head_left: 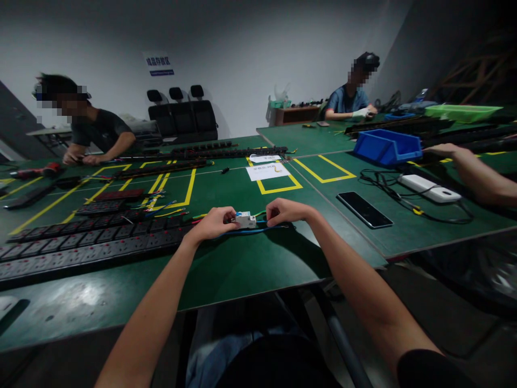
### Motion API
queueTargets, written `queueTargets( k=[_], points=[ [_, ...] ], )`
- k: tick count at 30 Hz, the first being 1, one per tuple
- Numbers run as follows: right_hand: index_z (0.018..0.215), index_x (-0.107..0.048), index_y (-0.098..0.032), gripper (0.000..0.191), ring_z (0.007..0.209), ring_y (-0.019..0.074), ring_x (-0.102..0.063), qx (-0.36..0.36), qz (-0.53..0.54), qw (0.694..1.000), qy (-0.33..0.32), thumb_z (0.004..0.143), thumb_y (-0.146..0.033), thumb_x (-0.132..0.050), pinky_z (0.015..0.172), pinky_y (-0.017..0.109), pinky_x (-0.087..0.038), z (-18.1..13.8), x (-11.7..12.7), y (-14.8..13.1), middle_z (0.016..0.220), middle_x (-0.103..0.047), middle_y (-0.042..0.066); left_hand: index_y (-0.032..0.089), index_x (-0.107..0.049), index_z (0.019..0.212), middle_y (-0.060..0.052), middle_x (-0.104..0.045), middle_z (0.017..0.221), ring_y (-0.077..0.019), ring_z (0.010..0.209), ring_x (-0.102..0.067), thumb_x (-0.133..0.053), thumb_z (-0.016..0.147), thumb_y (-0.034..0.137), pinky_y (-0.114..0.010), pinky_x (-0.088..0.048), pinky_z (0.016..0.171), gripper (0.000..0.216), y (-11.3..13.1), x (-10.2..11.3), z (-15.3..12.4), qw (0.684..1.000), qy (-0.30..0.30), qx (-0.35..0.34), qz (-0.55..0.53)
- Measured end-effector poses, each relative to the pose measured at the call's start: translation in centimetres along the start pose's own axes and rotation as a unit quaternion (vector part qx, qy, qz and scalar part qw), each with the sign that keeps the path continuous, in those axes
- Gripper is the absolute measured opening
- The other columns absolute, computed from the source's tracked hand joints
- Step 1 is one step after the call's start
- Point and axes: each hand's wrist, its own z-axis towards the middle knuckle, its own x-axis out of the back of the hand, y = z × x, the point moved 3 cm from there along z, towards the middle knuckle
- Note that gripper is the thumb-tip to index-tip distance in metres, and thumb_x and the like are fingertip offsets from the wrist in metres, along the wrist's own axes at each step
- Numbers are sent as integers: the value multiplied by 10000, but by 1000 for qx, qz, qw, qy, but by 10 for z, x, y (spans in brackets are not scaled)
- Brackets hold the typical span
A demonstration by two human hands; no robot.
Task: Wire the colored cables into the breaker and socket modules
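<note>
A small white circuit breaker (245, 220) with a blue part lies just above the green table, gripped at its left end between the thumb and fingers of my left hand (214, 223). From its right end a short blue wire (262, 222) comes out, pinched by my right hand (287, 211). Whether the wire's tip is inside the breaker, I cannot tell. A longer blue wire (258, 230) runs along the table under both hands, with green and red wires close by. Left of my left hand lie long black socket strips (97, 252) in rows.
Right of my hands are a phone (364, 209), a white power bank (428, 188) with black cables, and a blue bin (386, 147). Paper sheets (267, 172) lie ahead. One co-worker (100, 129) sits at left, another (348, 102) behind; someone's arm (476, 170) reaches in from the right.
</note>
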Motion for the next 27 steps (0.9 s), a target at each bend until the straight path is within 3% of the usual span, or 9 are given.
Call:
queueTargets(
  k=[27],
  points=[
    [837, -757, -152, 229, 684, 141, -624, 22, -22, 999, 43, 743, -359, -786, 629, 252, -462, 4, -3, -2, 778, -728, 31, 176, -661, 890, -15, -677, 772, -163, 709, -594, -731, 818, 416, -270, -407, 641, 261, -3, -3, 1, 1000, 4, -7, 3]
  ],
)
